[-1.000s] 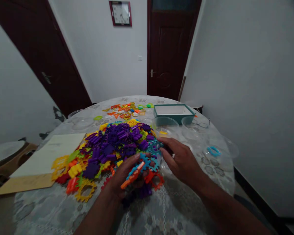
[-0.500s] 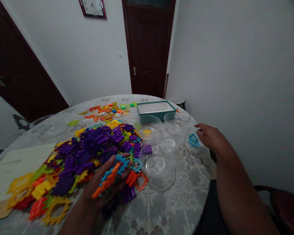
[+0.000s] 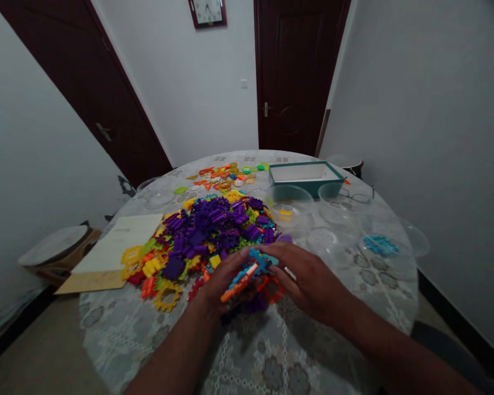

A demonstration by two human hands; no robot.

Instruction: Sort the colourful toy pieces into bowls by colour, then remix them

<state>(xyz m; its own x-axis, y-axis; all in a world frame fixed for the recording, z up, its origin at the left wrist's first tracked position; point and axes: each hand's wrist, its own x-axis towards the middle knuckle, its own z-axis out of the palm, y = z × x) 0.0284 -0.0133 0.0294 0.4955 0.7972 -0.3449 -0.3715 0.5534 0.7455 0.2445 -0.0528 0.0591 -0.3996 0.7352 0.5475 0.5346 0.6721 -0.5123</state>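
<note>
My left hand [image 3: 220, 282] is closed around several flat, notched plastic building pieces, blue and orange. My right hand [image 3: 307, 277] has its fingertips on the top blue piece [image 3: 258, 260], pinching at its edge. A big pile of purple, yellow, green and red building pieces [image 3: 214, 219] lies just beyond my hands. An orange-red piece [image 3: 271, 288] rests on the table under my right fingers. At the right, a clear plastic bowl [image 3: 414, 238] holds blue pieces [image 3: 380, 244].
A green-rimmed box [image 3: 307, 171] stands at the back right, with clear bowls [image 3: 290, 200] in front and eyeglasses [image 3: 360, 197] beside it. Orange and yellow pieces [image 3: 224, 178] lie scattered at the back. Paper sheets [image 3: 121, 241] are at the left edge of the patterned tablecloth [image 3: 267, 362].
My right hand has come from the bowl at the right over to the pieces in my left hand and now touches them. The camera view has turned to the left.
</note>
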